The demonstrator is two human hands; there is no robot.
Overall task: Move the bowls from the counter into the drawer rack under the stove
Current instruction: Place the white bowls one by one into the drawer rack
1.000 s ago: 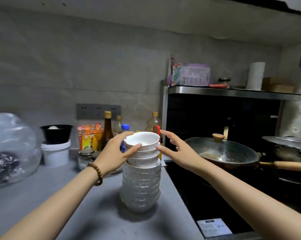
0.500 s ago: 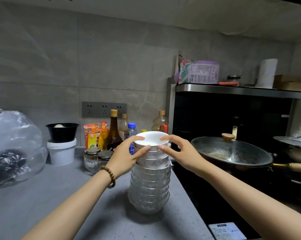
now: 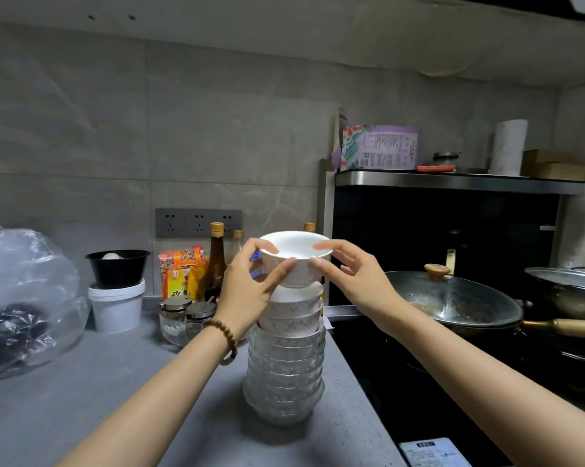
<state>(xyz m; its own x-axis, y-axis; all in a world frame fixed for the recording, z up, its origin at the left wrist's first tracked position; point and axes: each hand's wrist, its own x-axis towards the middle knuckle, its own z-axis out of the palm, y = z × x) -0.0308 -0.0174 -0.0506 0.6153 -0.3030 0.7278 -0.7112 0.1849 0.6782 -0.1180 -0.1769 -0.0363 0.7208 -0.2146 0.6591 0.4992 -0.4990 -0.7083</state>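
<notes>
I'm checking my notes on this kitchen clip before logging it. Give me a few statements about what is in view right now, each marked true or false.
1. The left hand and the right hand both hold the top white bowl. True.
2. The stack of bowls stands on the stove. False: it stands on the grey counter, left of the stove.
3. The bead bracelet is on the right wrist. False: it is on the left wrist.
4. The wok lid has a wooden knob. True.
5. The paper towel roll lies on the counter. False: it stands upright on the shelf above the stove.
</notes>
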